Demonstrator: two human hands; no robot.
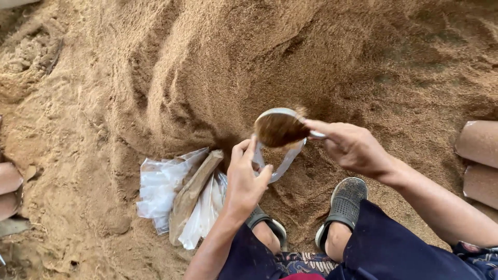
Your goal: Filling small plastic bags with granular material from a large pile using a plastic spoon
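My right hand [353, 148] holds a small round bowl [280, 127] heaped with brown sawdust, tilted over a clear plastic bag [282, 161]. My left hand [244, 179] grips the bag's mouth just below the bowl and holds it up. A big heap of the same sawdust [233, 62] rises right in front of me. My feet in dark clogs [342, 205] rest on the sawdust under my hands.
A pile of clear plastic bags [163, 186], one partly filled with sawdust [192, 194], lies on the ground to the left of my left hand. Filled brown bags [480, 155] lie at the right edge, and more at the left edge [9, 189].
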